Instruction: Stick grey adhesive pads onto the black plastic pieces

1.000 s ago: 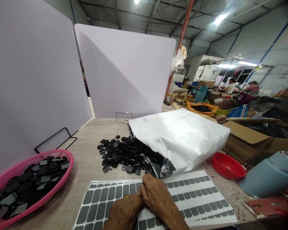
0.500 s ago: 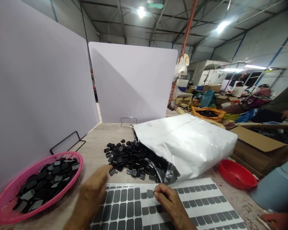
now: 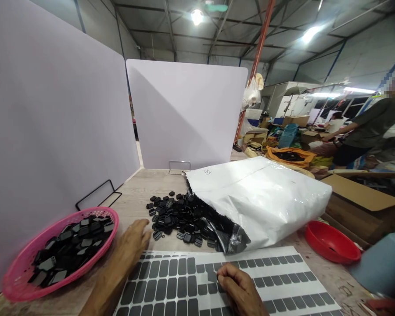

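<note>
My right hand [image 3: 239,287] is closed in a pinch over the sticker sheet [image 3: 266,265]. Between its thumb and forefinger is a small grey sticker [image 3: 212,275], lifted at one edge. Rows of grey rounded stickers in two sizes cover the white sheet. My left hand [image 3: 134,239] is just left of a heap of small black plastic pieces [image 3: 171,215], its fingers apart and nothing visible in them. The heap spills from the torn mouth of a big white plastic bag [image 3: 260,197].
At the left stands a pink basket [image 3: 11,283] of black pieces, some with grey faces. A red bowl [image 3: 332,241], a blue container [image 3: 382,263] and a cardboard box [image 3: 362,191] are at the right. White panels [image 3: 187,114] border the table. A person [image 3: 371,118] stands beyond.
My left hand, blurred before, has slowed beside the heap. My right hand still pinches the sticker, slightly lower in the picture. The view has shifted a little, and the person behind shows more fully.
</note>
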{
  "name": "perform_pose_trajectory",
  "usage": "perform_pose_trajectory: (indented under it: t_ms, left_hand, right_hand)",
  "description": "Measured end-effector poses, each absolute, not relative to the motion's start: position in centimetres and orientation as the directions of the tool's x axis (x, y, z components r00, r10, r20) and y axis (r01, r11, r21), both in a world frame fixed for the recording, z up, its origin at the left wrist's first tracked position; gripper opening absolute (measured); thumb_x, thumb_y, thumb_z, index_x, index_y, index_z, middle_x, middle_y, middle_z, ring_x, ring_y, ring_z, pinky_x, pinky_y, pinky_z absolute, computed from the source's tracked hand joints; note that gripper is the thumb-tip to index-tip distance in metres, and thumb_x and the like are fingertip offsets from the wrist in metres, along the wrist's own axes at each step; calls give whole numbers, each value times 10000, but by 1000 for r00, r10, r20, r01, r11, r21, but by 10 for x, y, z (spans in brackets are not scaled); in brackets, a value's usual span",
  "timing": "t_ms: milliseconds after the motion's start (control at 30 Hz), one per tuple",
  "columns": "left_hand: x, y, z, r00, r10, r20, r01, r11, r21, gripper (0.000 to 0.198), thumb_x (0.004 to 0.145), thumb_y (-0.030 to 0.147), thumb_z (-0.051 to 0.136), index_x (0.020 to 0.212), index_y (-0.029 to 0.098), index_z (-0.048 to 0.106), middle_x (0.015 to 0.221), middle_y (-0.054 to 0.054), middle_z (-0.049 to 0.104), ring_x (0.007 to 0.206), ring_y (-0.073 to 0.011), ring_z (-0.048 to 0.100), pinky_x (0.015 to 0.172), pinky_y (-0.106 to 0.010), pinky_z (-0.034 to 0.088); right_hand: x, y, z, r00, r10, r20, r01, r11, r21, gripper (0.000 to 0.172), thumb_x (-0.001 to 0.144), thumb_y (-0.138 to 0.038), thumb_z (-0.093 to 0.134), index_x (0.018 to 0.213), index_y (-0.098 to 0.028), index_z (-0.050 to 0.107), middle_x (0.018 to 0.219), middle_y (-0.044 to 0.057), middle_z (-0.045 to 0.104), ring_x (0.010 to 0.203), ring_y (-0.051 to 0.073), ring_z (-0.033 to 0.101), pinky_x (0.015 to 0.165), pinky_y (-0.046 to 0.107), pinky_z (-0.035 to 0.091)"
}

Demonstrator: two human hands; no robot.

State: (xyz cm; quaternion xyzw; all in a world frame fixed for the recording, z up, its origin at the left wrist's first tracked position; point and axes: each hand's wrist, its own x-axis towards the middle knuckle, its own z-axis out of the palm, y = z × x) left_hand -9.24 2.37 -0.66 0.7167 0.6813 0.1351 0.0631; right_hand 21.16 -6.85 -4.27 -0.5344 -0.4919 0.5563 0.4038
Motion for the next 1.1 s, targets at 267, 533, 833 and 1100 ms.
perform_pose_trajectory:
  t_ms: [267,533,833,1100]
  left_hand:
    - [-65,39,-27,75,997,4,943,-72,324,54,854,196,454,903,192,475,1002,-103,578,936,-249,582,782,-338,421]
    - [-35,11,-13,74,996,39,797,-83,598,125,849,232,412,946,228,490,820,-10,612,818,-198,588,721,-281,415]
    - [52,-43,-56,343,875,-341,-227,429,874,435,527,313,778,902,142,643,623,20,592,458,-78,439,464,-217,294]
    - [56,-52,-67,525,791,-314,-334,531,778,488,503,239,878,923,129,654,826,-80,706,723,-186,646,615,-256,443]
  right_hand:
    - [219,-73,-49,-104,971,-215,117,-202,-972,210,755,-393,526,690,-193,514,467,-97,283,417,76,268,409,217,189]
    - [203,-80,-44,-102,973,-207,26,-206,-978,302,709,-389,631,900,-159,677,598,-57,406,508,81,306,484,222,231]
    - [213,-86,-65,-208,959,-192,-118,-219,-968,537,678,-431,707,1145,-166,680,665,-26,519,553,91,389,576,249,301]
    - [225,-88,-70,-328,924,-195,-102,-240,-965,479,671,-403,694,1105,-202,706,634,-28,534,550,105,421,582,244,342]
